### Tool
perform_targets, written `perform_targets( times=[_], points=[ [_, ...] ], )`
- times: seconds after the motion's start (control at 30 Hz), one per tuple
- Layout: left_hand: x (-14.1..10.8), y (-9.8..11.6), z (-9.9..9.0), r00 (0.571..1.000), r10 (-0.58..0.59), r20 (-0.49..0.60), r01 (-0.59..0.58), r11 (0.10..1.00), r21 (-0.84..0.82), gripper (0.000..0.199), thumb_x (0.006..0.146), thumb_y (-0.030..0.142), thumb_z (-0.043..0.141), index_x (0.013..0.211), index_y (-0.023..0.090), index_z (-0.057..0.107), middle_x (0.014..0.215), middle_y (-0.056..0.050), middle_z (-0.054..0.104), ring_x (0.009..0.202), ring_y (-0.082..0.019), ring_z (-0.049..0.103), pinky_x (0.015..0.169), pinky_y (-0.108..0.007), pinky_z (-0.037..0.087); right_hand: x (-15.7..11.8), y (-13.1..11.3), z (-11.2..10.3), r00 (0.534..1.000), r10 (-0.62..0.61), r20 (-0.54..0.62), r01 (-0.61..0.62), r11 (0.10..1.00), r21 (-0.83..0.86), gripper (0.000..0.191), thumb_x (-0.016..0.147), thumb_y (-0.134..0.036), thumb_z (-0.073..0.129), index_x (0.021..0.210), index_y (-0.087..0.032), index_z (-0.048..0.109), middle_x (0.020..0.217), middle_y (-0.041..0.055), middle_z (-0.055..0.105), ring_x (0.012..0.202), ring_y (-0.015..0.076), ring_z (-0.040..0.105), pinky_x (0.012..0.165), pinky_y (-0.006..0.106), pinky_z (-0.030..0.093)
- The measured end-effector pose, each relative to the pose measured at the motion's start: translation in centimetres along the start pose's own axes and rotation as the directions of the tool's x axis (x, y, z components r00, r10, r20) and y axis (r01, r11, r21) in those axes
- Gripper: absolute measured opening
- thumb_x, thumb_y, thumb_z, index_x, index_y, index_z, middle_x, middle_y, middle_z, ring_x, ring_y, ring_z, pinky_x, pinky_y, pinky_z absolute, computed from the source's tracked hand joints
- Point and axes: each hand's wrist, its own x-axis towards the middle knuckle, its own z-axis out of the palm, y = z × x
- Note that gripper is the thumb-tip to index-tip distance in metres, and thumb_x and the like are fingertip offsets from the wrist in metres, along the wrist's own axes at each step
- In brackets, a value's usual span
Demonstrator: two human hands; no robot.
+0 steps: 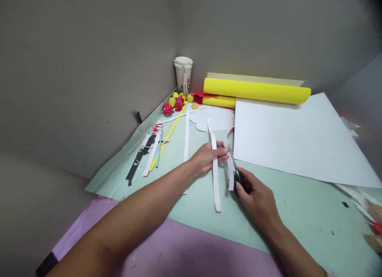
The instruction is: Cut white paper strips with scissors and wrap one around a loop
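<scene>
My left hand (pixel 209 157) has its fingers closed on white paper strips near the middle of the green sheet. One long strip (pixel 215 181) hangs down across the fingers toward me. A second, curled strip (pixel 230 173) is at the fingertips, beside the scissors. My right hand (pixel 258 197) is wrapped round the black handles of the scissors (pixel 238 180), whose blades point up and left at the second strip. Another white strip (pixel 186 135) lies flat on the sheet, partly hidden behind my left forearm.
Large white paper (pixel 286 141) lies right, yellow rolls (pixel 256 90) behind it. A lidded cup (pixel 183 76) stands in the corner near red and yellow balls (pixel 167 110). Black scraps (pixel 140 159) and a pencil (pixel 159 149) lie left. Another person's fingers (pixel 374 213) show at the right edge.
</scene>
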Motion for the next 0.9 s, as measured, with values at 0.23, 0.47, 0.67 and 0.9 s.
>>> perform_targets(
  times=[0.23, 0.47, 0.67, 0.9],
  points=[
    [-0.13, 0.04, 0.12, 1.000, 0.014, -0.013, -0.014, 1.000, -0.015, 0.012, 0.076, 0.002, 0.066, 0.084, 0.009, 0.060, 0.073, -0.002, 0.063, 0.062, -0.006, 0.062, 0.067, -0.017, 0.052, -0.08, -0.20, 0.02, 1.000, -0.018, 0.002, 0.018, 1.000, -0.013, 0.043, 0.081, -0.029, 0.054, 0.123, -0.023, 0.061, 0.103, 0.0026, 0.072, 0.084, 0.0180, 0.067, 0.079, 0.029, 0.052],
    [-0.25, 0.13, 0.24, 1.000, 0.020, 0.000, -0.020, 0.999, -0.033, 0.011, 0.076, 0.001, 0.065, 0.082, 0.009, 0.061, 0.074, -0.003, 0.063, 0.066, -0.007, 0.062, 0.073, -0.018, 0.052, 0.01, -0.24, 0.02, 1.000, -0.013, 0.000, 0.013, 1.000, -0.006, 0.042, 0.081, -0.030, 0.054, 0.122, -0.022, 0.061, 0.100, 0.0021, 0.072, 0.082, 0.0173, 0.066, 0.077, 0.029, 0.052],
    [-0.16, 0.11, 0.15, 1.000, 0.017, -0.010, -0.018, 0.999, -0.050, 0.010, 0.078, 0.001, 0.063, 0.080, 0.010, 0.059, 0.074, -0.002, 0.062, 0.067, -0.007, 0.063, 0.073, -0.019, 0.053, -0.08, -0.19, 0.09, 1.000, 0.000, 0.000, 0.000, 0.999, -0.034, 0.043, 0.081, -0.031, 0.055, 0.123, -0.023, 0.060, 0.097, 0.0016, 0.072, 0.079, 0.0170, 0.066, 0.075, 0.028, 0.053],
    [-0.23, 0.15, 0.22, 1.000, 0.009, -0.024, -0.010, 0.998, -0.056, 0.008, 0.079, 0.003, 0.064, 0.082, 0.010, 0.060, 0.077, -0.003, 0.064, 0.068, -0.007, 0.063, 0.074, -0.018, 0.053, 0.00, 0.12, 0.14, 1.000, -0.028, 0.001, 0.028, 0.999, -0.026, 0.042, 0.081, -0.030, 0.054, 0.122, -0.022, 0.060, 0.098, 0.0026, 0.071, 0.079, 0.0169, 0.066, 0.072, 0.027, 0.053]
  ],
)
